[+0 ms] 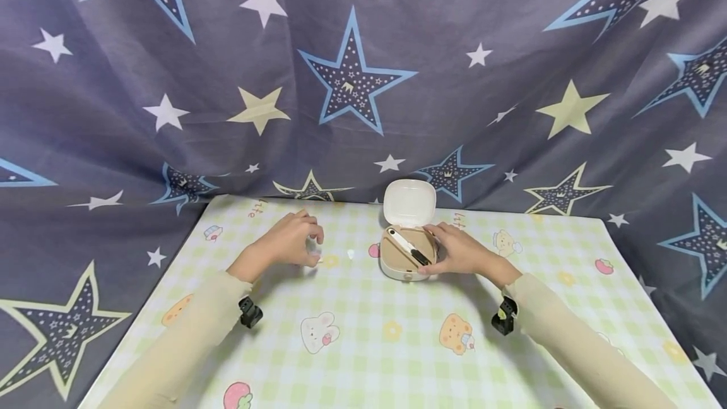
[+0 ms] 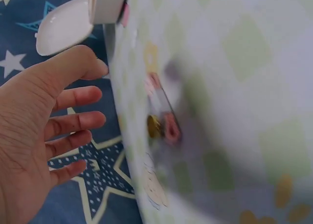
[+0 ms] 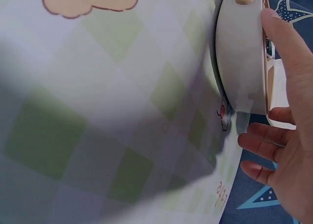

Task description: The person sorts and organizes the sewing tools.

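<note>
A white box (image 1: 392,268) with a beige inner cover stands on the table, its white lid (image 1: 410,202) raised at the back. On the cover lies a slender white-and-black tool (image 1: 407,245). My right hand (image 1: 459,250) holds the box by its right side, thumb at the front rim (image 3: 266,62) and fingers towards the back. To the left, my left hand (image 1: 292,240) hovers with fingers loosely bent and nothing between them. Beside it on the cloth lies a small clear piece with pink ends (image 2: 171,126) and a gold-coloured round part (image 2: 154,126).
A tiny whitish piece (image 1: 350,254) lies between the left hand and the box. The checked tablecloth (image 1: 392,365) has printed animals and fruit. A dark star-patterned curtain (image 1: 454,118) hangs behind the table's back edge.
</note>
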A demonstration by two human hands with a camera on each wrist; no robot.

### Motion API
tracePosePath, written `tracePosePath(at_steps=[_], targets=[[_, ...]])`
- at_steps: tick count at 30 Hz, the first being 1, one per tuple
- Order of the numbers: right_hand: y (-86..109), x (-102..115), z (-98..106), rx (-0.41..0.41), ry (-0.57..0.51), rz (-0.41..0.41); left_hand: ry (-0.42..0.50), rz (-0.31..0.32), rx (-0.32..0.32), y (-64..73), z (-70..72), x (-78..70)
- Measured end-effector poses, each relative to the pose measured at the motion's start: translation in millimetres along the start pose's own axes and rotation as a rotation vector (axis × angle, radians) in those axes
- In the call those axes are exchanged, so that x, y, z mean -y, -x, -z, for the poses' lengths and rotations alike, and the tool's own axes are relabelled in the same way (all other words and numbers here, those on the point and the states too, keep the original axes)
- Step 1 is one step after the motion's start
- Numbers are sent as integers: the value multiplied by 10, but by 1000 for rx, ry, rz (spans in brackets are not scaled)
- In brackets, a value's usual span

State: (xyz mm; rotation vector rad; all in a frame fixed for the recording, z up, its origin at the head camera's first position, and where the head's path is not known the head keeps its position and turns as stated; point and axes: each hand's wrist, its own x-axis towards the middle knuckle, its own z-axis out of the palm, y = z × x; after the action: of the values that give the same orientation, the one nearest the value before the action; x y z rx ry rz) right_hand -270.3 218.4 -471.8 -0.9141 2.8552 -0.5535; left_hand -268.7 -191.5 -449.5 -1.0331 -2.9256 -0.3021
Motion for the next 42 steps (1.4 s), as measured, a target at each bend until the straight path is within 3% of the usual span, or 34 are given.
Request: tracePosePath(at_steps=[5,12,20,42], targets=[[-5,6,28,19,-7,-13,-12,36,55,93,-50,28],[-11,5,15,12,-24,-10,-53,46,67,133,-147,43],[-7,-7,12,23,-34,-20,-73,75,84,102,-214,63],[4,-55,-78,-72,-38,29,-18,90,92,49,-272,49]])
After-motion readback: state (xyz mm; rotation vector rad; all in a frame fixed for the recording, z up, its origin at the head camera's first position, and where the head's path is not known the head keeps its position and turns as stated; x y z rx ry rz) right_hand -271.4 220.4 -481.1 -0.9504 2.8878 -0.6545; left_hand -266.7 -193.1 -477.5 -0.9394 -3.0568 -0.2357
